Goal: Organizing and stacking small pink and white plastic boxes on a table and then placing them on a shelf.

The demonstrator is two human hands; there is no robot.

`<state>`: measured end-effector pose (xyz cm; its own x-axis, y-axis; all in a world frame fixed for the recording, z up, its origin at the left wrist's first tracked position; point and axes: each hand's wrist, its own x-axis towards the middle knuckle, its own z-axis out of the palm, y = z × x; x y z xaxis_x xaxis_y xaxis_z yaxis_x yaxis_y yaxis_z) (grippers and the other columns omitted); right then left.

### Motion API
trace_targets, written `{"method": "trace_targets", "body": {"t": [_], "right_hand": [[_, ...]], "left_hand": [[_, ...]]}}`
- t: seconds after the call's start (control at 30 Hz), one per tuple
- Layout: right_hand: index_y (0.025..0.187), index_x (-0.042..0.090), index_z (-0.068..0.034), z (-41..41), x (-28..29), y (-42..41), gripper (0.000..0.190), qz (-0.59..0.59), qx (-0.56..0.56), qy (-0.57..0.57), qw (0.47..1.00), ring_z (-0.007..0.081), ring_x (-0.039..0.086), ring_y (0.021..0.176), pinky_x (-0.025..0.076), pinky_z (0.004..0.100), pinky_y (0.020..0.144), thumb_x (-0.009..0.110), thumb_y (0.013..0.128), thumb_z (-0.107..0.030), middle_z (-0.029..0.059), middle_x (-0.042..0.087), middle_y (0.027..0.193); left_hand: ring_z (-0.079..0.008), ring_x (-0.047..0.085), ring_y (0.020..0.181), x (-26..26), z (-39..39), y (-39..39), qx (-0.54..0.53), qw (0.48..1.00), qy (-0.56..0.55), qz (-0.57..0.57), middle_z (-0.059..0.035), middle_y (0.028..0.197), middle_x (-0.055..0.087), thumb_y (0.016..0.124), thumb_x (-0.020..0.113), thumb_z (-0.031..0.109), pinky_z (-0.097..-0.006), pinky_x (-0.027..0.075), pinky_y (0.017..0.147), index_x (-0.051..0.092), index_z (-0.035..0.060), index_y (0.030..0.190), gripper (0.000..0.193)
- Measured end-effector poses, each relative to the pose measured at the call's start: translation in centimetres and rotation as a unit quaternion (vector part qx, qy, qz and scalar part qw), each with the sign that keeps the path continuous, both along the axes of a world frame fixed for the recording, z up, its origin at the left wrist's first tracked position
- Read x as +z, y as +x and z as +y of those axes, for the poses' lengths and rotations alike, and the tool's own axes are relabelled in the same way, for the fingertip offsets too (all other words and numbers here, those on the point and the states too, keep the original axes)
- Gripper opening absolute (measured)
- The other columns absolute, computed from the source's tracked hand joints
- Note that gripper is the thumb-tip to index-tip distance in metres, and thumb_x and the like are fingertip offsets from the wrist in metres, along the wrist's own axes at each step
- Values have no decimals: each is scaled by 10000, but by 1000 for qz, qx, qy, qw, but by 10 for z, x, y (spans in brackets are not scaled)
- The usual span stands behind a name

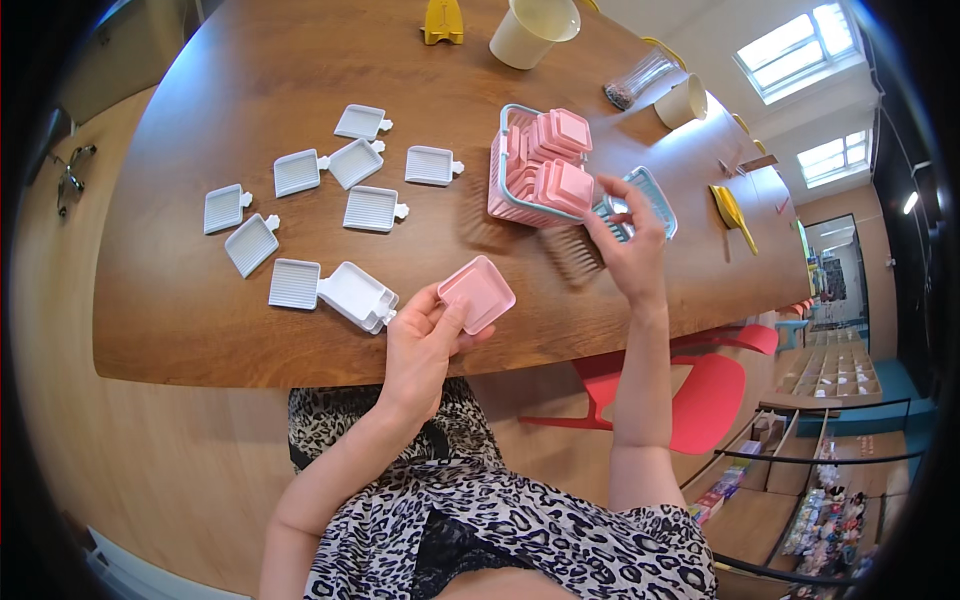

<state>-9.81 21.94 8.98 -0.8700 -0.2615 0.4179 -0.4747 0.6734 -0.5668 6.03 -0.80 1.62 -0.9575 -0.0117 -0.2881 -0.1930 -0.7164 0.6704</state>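
My left hand (pixel 431 330) grips a small square pink plastic tray (pixel 477 295) above the table's near edge. My right hand (pixel 636 240) is raised at the near right corner of a pink plastic basket (pixel 532 217) with a light-blue rim; its thumb and forefinger are apart, with nothing visible between them. Stacks of pink square trays (pixel 566 187) fill the basket. Behind my right hand, partly hidden, is a light-blue basket (pixel 654 196). To the left lie several white ribbed dustpan-shaped pieces (pixel 371 208). Beside my left hand is a white tray-like piece (pixel 356 294).
Along the far side stand a yellow holder (pixel 443 22), a cream bucket (pixel 525 37), a glass vessel (pixel 637 79) and a cream cup (pixel 679 103). A yellow brush (pixel 733 217) lies right on the wooden table (pixel 225 345). Red chairs (pixel 705 397) stand at the near right.
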Motion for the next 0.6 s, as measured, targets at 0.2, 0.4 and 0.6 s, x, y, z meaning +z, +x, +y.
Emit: {"method": "trace_targets", "body": {"t": [0.2,0.4,0.6], "right_hand": [[1366,667,-86,10,3,-31,557,-32,28,88,995,213,652,1154,513,343,915,827,839,-167,98,715,1288],[1346,679,-72,9,1,-30,548,-36,41,102,993,229,662,1169,507,353,973,835,829,-169,106,720,1297],[1289,692,-32,10,6,-15,512,-8,48,52,997,222,680,1122,515,353,982,858,824,-165,96,724,1225]], "left_hand": [[-187,709,1128,2,-2,-5,-5,1000,13,-13,-113,1261,691,1118,551,147,-356,641,928,573,-29,1363,302],[-196,706,1149,-1,-3,-9,-16,1000,5,-16,-122,1292,685,1112,554,130,-359,639,938,555,-37,1394,328],[-198,705,1152,1,0,-11,-28,999,0,-19,-125,1291,686,1109,548,112,-355,639,943,555,-43,1394,324]]}}
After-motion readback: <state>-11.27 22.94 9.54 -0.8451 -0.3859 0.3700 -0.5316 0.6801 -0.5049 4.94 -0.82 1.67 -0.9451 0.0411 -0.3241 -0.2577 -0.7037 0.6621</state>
